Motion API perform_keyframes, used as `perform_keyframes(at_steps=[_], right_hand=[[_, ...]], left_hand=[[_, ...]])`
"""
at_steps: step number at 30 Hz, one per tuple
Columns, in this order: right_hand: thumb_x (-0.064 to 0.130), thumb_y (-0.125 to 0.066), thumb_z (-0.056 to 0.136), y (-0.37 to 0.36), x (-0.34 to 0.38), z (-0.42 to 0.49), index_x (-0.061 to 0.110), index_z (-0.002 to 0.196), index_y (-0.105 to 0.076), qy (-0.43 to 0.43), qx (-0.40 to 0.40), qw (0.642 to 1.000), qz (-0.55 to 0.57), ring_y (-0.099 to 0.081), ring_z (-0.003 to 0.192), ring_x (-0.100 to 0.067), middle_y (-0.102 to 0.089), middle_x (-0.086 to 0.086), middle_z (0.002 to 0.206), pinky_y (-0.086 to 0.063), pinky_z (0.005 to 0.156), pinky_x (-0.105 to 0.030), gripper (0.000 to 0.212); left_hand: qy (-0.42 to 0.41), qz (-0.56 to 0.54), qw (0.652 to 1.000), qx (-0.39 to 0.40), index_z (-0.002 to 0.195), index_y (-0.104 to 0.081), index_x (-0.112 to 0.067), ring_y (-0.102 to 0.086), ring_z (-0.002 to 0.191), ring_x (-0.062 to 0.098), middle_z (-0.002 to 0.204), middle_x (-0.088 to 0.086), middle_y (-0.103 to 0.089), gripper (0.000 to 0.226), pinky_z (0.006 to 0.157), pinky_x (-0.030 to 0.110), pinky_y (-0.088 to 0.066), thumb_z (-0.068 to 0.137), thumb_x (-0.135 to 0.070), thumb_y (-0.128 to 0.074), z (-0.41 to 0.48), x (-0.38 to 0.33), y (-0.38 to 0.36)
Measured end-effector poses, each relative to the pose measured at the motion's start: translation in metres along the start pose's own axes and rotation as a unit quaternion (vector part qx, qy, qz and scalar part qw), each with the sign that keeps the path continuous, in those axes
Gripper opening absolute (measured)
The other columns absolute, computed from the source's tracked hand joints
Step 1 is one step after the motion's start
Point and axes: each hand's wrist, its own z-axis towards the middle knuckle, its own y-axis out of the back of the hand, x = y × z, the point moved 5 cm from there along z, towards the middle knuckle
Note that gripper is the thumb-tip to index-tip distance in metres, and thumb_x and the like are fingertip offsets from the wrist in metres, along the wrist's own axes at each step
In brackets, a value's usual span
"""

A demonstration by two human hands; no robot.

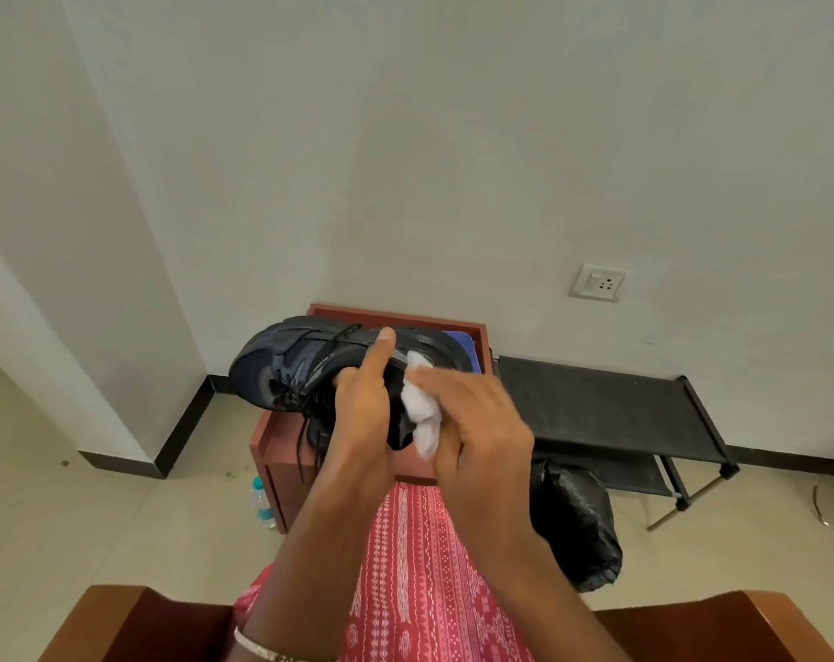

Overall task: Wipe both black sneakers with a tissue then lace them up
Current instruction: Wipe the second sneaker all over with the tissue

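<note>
**Observed.** The person is seated. One black sneaker (286,360) is held in the air, tipped on its side above a small red-brown bench (281,475), with its toe pointing to the left of the view. The left hand (362,398) is clamped round the middle of the shoe, one finger stretched along the sole edge. The right hand (477,422) has a bunched white tissue (422,413) caught between thumb and fingers and presses it against the heel end, near the sole. The laces (305,422) hang loose below the shoe, untied.

**Second shoe.** It is not identifiable in the view. A blue item (458,341) lies on the bench behind the held shoe, but what it is cannot be told.

**Surroundings.** A black shoe rack (606,403) stands against the wall to the right. A black bag (577,523) sits on the floor in front of it, and a water bottle (262,504) stands beside the bench.

**Progress, as judged.**
- The work is in the wiping stage on this sneaker.
- How much of its surface has been cleaned cannot be determined, as no visible difference shows on the upper.
- Whether the other sneaker has been wiped cannot be confirmed.
- The lacing of this shoe remains outstanding, and probably that of its pair.

On this evidence the task is well short of complete.
</note>
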Motion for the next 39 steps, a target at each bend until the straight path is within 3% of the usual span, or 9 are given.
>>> perform_keyframes(at_steps=[5, 10, 14, 20, 25, 28, 32, 36, 39], right_hand=[[0.011, -0.057, 0.093, 0.0, -0.013, 0.02, 0.016, 0.113, -0.072, -0.064, -0.011, 0.998, -0.009, -0.061, 0.091, -0.014, -0.066, 0.005, 0.097, -0.052, 0.075, -0.025, 0.025], [0.002, -0.072, 0.087, 0.005, -0.015, 0.004, 0.012, 0.102, -0.073, -0.052, 0.007, 0.998, -0.019, -0.063, 0.093, -0.011, -0.071, 0.004, 0.098, -0.052, 0.077, -0.023, 0.017], [0.004, -0.07, 0.088, 0.0, -0.017, 0.017, 0.014, 0.1, -0.075, -0.055, 0.033, 0.997, -0.035, -0.063, 0.095, -0.013, -0.073, 0.005, 0.098, -0.049, 0.081, -0.02, 0.016], [0.025, -0.048, 0.095, -0.017, -0.022, 0.049, 0.02, 0.097, -0.076, -0.032, 0.119, 0.991, -0.042, -0.062, 0.092, -0.018, -0.073, 0.005, 0.093, -0.051, 0.077, -0.031, 0.029], [0.02, -0.053, 0.096, -0.005, -0.021, 0.016, 0.017, 0.102, -0.073, -0.016, 0.048, 0.997, -0.057, -0.056, 0.097, -0.012, -0.071, 0.007, 0.1, -0.038, 0.086, -0.011, 0.021], [0.018, -0.057, 0.096, 0.001, -0.023, -0.011, 0.011, 0.109, -0.073, -0.007, 0.003, 0.998, -0.059, -0.058, 0.103, -0.015, -0.07, 0.0, 0.108, -0.047, 0.09, -0.019, 0.021], [0.019, -0.045, 0.103, 0.005, -0.03, -0.005, 0.006, 0.108, -0.074, 0.018, -0.02, 0.996, -0.088, -0.058, 0.101, -0.02, -0.07, -0.005, 0.107, -0.052, 0.085, -0.031, 0.032], [0.003, -0.04, 0.09, 0.004, -0.037, 0.025, 0.008, 0.105, -0.075, 0.003, -0.016, 0.995, -0.095, -0.053, 0.098, -0.018, -0.071, -0.003, 0.102, -0.041, 0.084, -0.017, 0.038], [0.002, -0.045, 0.091, 0.006, -0.038, 0.021, 0.009, 0.105, -0.074, 0.014, -0.012, 0.996, -0.087, -0.053, 0.1, -0.017, -0.07, -0.003, 0.104, -0.041, 0.086, -0.016, 0.033]], left_hand=[[-0.033, 0.0, 0.999, -0.007, 0.127, -0.056, 0.003, -0.07, 0.099, 0.031, 0.111, 0.018, -0.068, 0.096, 0.09, 0.047, -0.056, 0.063, -0.064, -0.078, -0.003, 0.0, 0.001], [-0.038, 0.006, 0.999, -0.017, 0.126, -0.057, 0.002, -0.072, 0.1, 0.036, 0.113, 0.02, -0.071, 0.084, 0.088, 0.051, -0.059, 0.072, -0.062, -0.07, 0.001, -0.003, 0.005], [-0.057, 0.028, 0.998, 0.011, 0.122, -0.053, 0.004, -0.068, 0.074, 0.019, 0.082, 0.004, -0.068, 0.054, 0.067, 0.036, -0.054, 0.097, -0.043, -0.062, -0.001, 0.001, -0.002], [-0.092, 0.071, 0.993, 0.036, 0.135, -0.051, -0.006, -0.071, 0.103, 0.019, 0.112, 0.008, -0.071, 0.043, 0.076, 0.028, -0.058, 0.102, -0.035, -0.052, -0.01, 0.006, -0.015], [-0.078, 0.036, 0.996, 0.009, 0.125, -0.052, -0.008, -0.069, 0.078, 0.011, 0.083, -0.005, -0.067, 0.04, 0.067, 0.03, -0.054, 0.1, -0.04, -0.056, -0.008, 0.003, -0.009], [-0.078, 0.035, 0.996, -0.004, 0.113, -0.052, -0.011, -0.061, 0.062, 0.003, 0.069, -0.011, -0.057, 0.033, 0.06, 0.024, -0.049, 0.1, -0.041, -0.055, -0.005, 0.003, -0.003], [-0.083, 0.037, 0.996, 0.017, 0.097, -0.053, -0.013, -0.063, 0.06, -0.001, 0.071, -0.012, -0.062, 0.021, 0.061, 0.021, -0.049, 0.101, -0.033, -0.056, -0.001, 0.008, -0.007], [-0.086, 0.036, 0.995, 0.031, 0.126, -0.057, 0.001, -0.072, 0.091, 0.015, 0.108, 0.007, -0.073, 0.042, 0.072, 0.026, -0.056, 0.1, -0.032, -0.058, -0.007, 0.007, -0.014], [-0.084, 0.03, 0.996, 0.026, 0.099, -0.056, -0.005, -0.068, 0.07, 0.005, 0.075, -0.009, -0.07, 0.027, 0.066, 0.025, -0.052, 0.1, -0.032, -0.058, -0.007, 0.004, -0.01]])
